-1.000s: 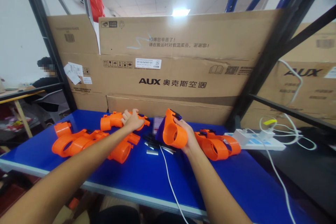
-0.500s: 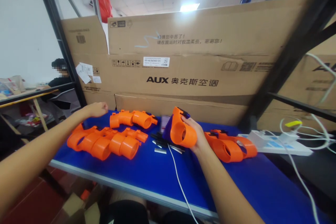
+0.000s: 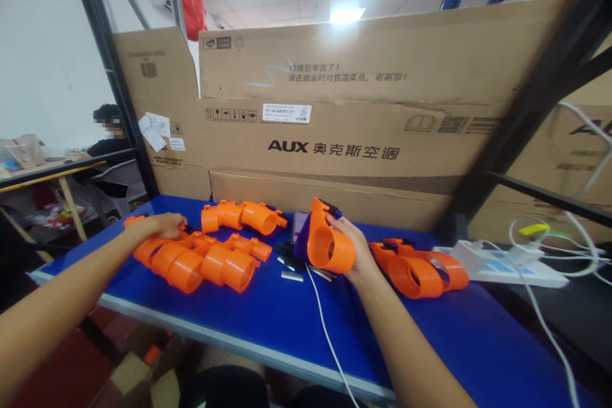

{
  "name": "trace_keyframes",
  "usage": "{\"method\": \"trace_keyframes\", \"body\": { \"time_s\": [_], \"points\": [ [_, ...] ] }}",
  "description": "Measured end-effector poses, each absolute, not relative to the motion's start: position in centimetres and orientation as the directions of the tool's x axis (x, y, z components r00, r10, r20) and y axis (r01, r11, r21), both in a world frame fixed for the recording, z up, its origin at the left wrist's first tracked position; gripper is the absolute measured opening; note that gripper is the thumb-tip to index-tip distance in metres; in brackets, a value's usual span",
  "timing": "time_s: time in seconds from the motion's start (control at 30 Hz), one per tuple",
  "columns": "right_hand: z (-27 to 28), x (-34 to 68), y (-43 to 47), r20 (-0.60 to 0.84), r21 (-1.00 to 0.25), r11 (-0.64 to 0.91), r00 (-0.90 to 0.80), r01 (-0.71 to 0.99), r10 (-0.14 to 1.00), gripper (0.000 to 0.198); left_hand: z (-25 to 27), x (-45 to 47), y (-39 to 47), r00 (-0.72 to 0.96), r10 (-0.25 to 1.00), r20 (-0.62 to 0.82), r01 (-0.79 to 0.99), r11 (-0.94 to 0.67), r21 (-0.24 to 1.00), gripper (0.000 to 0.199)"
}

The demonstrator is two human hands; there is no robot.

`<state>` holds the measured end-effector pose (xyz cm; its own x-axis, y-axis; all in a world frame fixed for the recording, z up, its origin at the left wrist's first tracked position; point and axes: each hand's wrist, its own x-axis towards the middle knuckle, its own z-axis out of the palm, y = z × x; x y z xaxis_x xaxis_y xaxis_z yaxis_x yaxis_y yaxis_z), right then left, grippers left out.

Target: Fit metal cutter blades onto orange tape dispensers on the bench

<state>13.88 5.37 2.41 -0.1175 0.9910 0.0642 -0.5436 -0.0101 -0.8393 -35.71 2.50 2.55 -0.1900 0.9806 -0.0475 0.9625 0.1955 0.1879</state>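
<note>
Plastic, bright orange and smooth with a soft shine, makes the ring-shaped part (image 3: 315, 242) in the right hand (image 3: 357, 247): a short round tube, joined to a tapering arm with a dark piece at its top. It is held tilted above the middle of the blue table (image 3: 287, 331), and the right grip is closed on its right side. A dark blue face (image 3: 301, 237) shows at its left; I cannot tell if it belongs to it.

The left hand (image 3: 168, 226) is bent over the left end of a front row of similar orange parts (image 3: 186, 271); whether its grip holds one, I cannot tell. A shorter back row (image 3: 258, 218) and a right-hand group (image 3: 421, 277) have the same rounded tubes.

The raised part partly hides a loose heap of thin black and silvery strips (image 3: 291, 275). From there a thin white cable (image 3: 327, 325) crosses the near table edge. Tall brown cardboard (image 3: 335, 127), printed AUX, closes the back. At right lies a white power strip (image 3: 497, 266) with plugs; at far left sits a person (image 3: 111, 146) in black.
</note>
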Motion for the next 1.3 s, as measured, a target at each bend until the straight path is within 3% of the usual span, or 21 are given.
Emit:
{"method": "trace_keyframes", "body": {
  "time_s": [0.2, 0.4, 0.47, 0.57, 0.7, 0.83, 1.0, 1.17, 1.3],
  "points": [
    [2.1, 13.7, 5.3, 0.062, -0.848, -0.004, -0.107, -0.529, 0.992, 0.044, 3.3, -33.5, 3.5, -0.278, 0.96, -0.004, 0.955, 0.277, 0.103, 0.031],
    [2.0, 12.8, 4.7, 0.065, -0.86, -0.01, -0.13, -0.51, 0.989, 0.039, 6.5, -28.6, 4.7, -0.247, 0.956, 0.159, 0.961, 0.221, 0.164, 0.043],
    [2.1, 12.3, 4.4, 0.08, -0.867, -0.005, -0.149, -0.498, 0.986, 0.042, 7.3, -24.3, 4.6, -0.137, 0.919, 0.371, 0.911, -0.03, 0.41, 0.042],
    [2.3, 12.0, 4.1, 0.103, -0.881, 0.006, -0.178, -0.474, 0.979, 0.048, 7.0, -15.4, 3.7, -0.092, 0.871, 0.483, 0.508, -0.377, 0.775, 0.042],
    [2.0, 12.8, 4.3, 0.149, -0.893, 0.07, -0.145, -0.445, 0.978, 0.045, 4.3, -4.3, 2.2, -0.077, 0.927, 0.367, -0.009, -0.369, 0.929, 0.055],
    [1.2, 13.4, 4.6, 0.222, -0.901, 0.198, -0.019, -0.386, 0.975, 0.041, 1.6, 0.4, 2.1, 0.108, 0.951, 0.289, -0.281, -0.249, 0.927, 0.052],
    [0.1, 12.1, 4.6, 0.333, -0.929, 0.331, 0.015, -0.168, 0.943, 0.043, -0.7, -0.7, 3.4, -0.083, 0.951, 0.297, -0.332, -0.307, 0.892, 0.039],
    [-0.2, 11.5, 4.0, 0.376, -0.922, 0.373, -0.005, -0.104, 0.927, 0.043, -1.5, -2.2, 3.5, -0.194, 0.919, 0.343, -0.352, -0.392, 0.85, 0.035],
    [-0.1, 12.6, 3.8, 0.372, -0.928, 0.371, -0.034, -0.026, 0.928, 0.041, -1.2, -2.3, 2.7, -0.211, 0.95, 0.23, -0.471, -0.305, 0.828, 0.034]
  ]
}}
